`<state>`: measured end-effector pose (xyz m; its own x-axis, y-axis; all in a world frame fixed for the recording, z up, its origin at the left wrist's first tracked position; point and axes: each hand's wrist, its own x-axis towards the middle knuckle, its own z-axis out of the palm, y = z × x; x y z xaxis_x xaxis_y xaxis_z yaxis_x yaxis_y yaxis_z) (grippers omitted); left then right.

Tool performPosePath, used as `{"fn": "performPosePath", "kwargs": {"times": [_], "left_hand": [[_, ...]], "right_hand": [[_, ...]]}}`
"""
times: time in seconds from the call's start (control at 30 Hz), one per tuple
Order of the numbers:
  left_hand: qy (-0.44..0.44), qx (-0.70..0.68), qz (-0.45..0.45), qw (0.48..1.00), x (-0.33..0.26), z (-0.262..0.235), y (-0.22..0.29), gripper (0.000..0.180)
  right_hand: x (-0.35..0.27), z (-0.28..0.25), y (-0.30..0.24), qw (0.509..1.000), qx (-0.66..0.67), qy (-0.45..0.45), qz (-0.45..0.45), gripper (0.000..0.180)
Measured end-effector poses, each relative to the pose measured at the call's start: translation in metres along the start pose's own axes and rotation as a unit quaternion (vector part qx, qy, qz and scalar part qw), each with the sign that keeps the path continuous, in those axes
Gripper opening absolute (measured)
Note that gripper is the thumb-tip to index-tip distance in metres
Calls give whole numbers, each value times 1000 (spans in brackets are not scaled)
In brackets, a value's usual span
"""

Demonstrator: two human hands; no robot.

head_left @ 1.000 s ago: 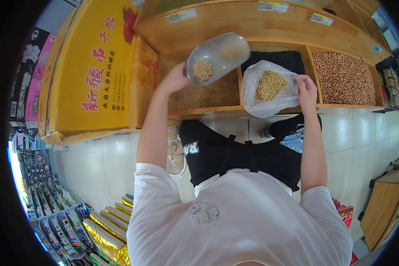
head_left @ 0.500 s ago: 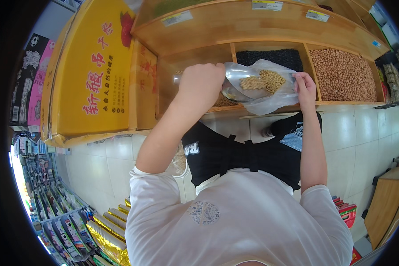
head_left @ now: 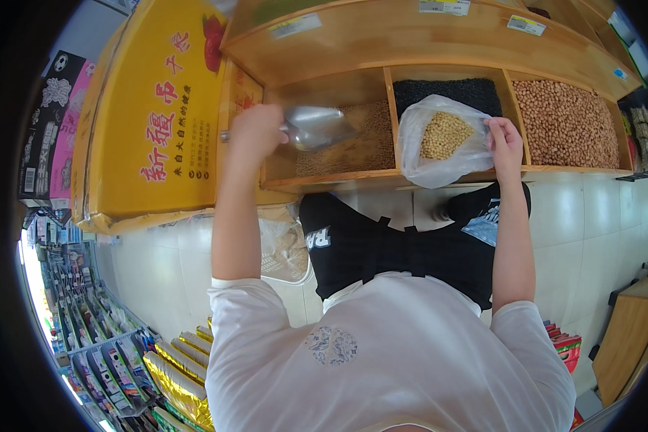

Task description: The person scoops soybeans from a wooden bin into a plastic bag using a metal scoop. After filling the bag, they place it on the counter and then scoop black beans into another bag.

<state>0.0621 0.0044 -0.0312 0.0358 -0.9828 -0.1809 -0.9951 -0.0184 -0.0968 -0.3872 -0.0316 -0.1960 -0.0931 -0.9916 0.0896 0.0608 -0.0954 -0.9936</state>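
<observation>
My left hand is closed round the handle of a shiny metal scoop, its bowl held over the left bin of small brown grains. Motion smears the scoop a little, and I see no beans in it. With thumb and fingers pinched, my right hand grips the right rim of a clear plastic bag. Pale yellow beans, like soybeans, lie inside the bag, whose mouth gapes upward. It hangs at the front edge of the middle bin, which holds black beans.
Reddish-brown peanuts fill the right bin. A large yellow carton stands against the bins on the left. Wooden dividers and a raised back shelf frame the bins. Below the carton is a white basket with bagged goods.
My left hand has drawn the scoop leftward out of the bag, over the left bin. Beans that were in the scoop's bowl are gone from it. My right hand still holds the bag.
</observation>
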Motion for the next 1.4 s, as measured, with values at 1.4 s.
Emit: {"fn": "performPosePath", "kwargs": {"times": [1.4], "left_hand": [[-227, -441, -37, 867, 133, 276, -39, 50]], "right_hand": [[-1, 1, 0, 1000, -20, 1, -4, 16]]}}
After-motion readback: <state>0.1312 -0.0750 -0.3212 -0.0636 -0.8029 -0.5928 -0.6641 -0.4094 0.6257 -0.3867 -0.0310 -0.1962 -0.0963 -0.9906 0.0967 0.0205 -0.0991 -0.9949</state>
